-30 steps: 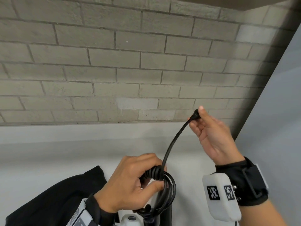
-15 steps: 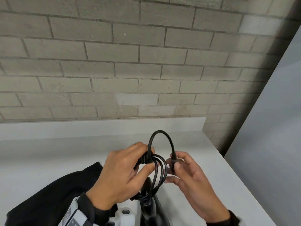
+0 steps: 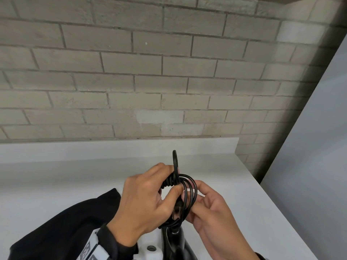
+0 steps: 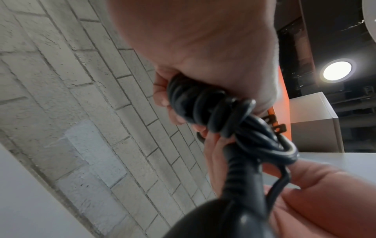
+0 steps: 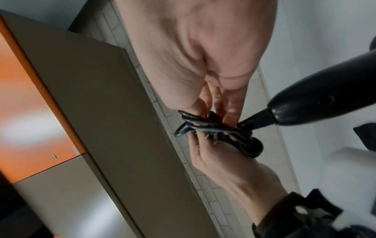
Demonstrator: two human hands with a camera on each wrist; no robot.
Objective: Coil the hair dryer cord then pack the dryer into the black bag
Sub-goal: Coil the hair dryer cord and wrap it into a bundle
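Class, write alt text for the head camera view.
Two hands, left hand and right hand, hold a coiled black cord above a hair dryer over a white counter. A black bag lies left, below a brick wall.

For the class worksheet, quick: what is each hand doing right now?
Left hand: grips the coiled black hair dryer cord.
Right hand: fingers curled round the same cord's loops.

From head height we look forward and down at a brick wall (image 3: 169, 72) and white counter (image 3: 56, 175). Our wrist cameras sit close, angled upward; all three views share the coiled cord (image 3: 185, 192) between both hands.
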